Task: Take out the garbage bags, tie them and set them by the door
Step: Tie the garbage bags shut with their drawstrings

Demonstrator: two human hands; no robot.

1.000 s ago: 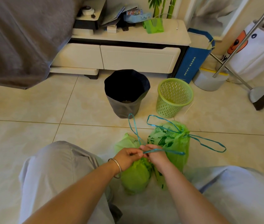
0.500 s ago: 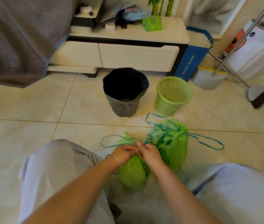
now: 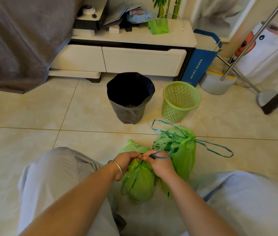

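Note:
Two green garbage bags stand on the tiled floor between my knees. The near bag point(image 3: 139, 183) is small and gathered at its neck. My left hand point(image 3: 126, 159) and my right hand point(image 3: 160, 163) meet at that neck, each pinching its blue drawstring point(image 3: 160, 155). A strand of the string hangs down the bag's front. The second bag point(image 3: 182, 154) stands just right of it, its top cinched, with long blue loops point(image 3: 214, 149) lying out to the right and toward the bins.
A dark bin point(image 3: 129, 106) with a black liner and a green mesh basket point(image 3: 179, 103) stand ahead. Behind them runs a low white cabinet point(image 3: 123, 57). A broom point(image 3: 269, 101) and a blue paper bag point(image 3: 199, 62) are at the right, a grey blanket point(image 3: 19, 40) at the left.
The drawstring loops that stood up and out to the left have been drawn in; a short loop now sits at my right fingers and a strand hangs down the near bag.

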